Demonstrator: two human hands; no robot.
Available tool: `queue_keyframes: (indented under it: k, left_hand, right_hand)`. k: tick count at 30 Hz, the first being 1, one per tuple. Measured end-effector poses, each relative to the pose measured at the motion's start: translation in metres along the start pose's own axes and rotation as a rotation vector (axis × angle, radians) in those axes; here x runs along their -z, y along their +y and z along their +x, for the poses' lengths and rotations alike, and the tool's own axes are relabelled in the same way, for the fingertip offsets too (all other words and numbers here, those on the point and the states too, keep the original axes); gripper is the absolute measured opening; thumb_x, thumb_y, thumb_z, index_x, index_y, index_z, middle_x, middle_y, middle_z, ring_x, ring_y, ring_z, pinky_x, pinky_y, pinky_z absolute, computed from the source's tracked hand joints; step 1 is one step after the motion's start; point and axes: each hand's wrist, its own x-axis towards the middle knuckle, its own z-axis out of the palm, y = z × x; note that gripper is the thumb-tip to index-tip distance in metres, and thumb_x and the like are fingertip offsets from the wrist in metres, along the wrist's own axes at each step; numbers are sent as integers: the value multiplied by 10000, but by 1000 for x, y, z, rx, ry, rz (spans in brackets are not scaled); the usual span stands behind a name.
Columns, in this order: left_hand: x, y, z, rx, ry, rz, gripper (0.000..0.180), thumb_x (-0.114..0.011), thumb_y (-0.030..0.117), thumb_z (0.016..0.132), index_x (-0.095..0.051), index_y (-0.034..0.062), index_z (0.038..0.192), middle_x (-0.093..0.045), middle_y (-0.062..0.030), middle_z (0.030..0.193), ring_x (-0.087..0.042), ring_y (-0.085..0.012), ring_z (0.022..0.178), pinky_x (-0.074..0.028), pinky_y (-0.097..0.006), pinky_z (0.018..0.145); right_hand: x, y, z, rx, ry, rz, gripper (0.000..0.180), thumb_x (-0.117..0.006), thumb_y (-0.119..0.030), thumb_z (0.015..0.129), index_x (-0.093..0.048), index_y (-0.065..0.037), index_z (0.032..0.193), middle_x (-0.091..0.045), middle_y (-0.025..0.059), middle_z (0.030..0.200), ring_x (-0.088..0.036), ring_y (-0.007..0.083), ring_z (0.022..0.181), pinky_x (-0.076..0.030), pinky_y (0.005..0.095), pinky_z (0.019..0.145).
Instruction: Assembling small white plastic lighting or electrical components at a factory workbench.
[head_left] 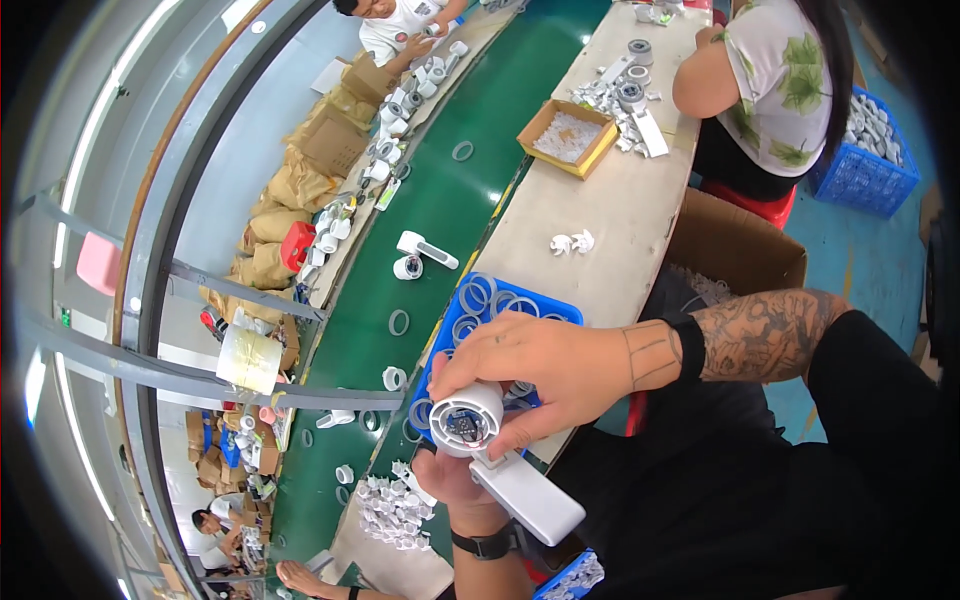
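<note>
The person holds a white handheld fan body point(495, 450) in both hands, low in the middle of the view, above the near edge of the bench point(610, 215) and the green conveyor belt point(440, 200). The thing is white plastic: a short round head point(465, 418) turned toward the camera, and a flat, oblong handle point(528, 495) running down and to the right from it. The open face of the head shows a pale ring around a dark centre with small parts inside; what they are is too small to tell.

The right hand point(545, 365) comes in from the right and its grip is closed over the top and side of the round head, thumb below, fingers curled across the rim. The left hand point(455, 485), with a dark wristband, rises from the lower edge and its grip is closed under the head where the handle joins it; most of its fingers are hidden behind the part.

Just behind the hands a blue tray point(450, 340) holds pale grey rings point(478, 293). A finished-looking white fan point(420, 255) lies on the belt farther off, and loose rings are scattered along it. A cardboard box point(567, 137) of small white parts stands on the bench near another person in a leaf-printed shirt point(775, 80).
</note>
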Motion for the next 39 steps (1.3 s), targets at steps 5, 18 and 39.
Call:
queue_keyframes:
  k: [5,18,39]
  left_hand:
    - [9,0,-6,-139,134,247,816,-735,514,936,-428,77,1553,-589,-178,1434,-639,-326,1283,-586,-468,1020]
    - [3,15,-25,-423,93,917,767,-953,262,845,-481,66,1418,-560,-229,1466,-600,-275,1293,-524,-419,1089]
    - [3,33,-30,-93,63,857,847,-936,76,829,-481,-30,1535,-689,-192,1360,-686,-239,1245,-559,-378,1045]
  right_hand:
    - [-7,1,-4,29,68,29,634,-928,-291,865,-655,-117,1409,-663,118,1441,-631,344,1336,-494,456,1112]
    - [1,-12,-2,-431,-180,-112,788,-1022,-473,693,-567,-62,1188,-739,156,917,-753,375,888,-590,445,772]
    - [-1,-11,18,-383,-407,-93,598,-952,-371,733,-713,-71,1191,-770,175,983,-753,420,916,-579,490,806]
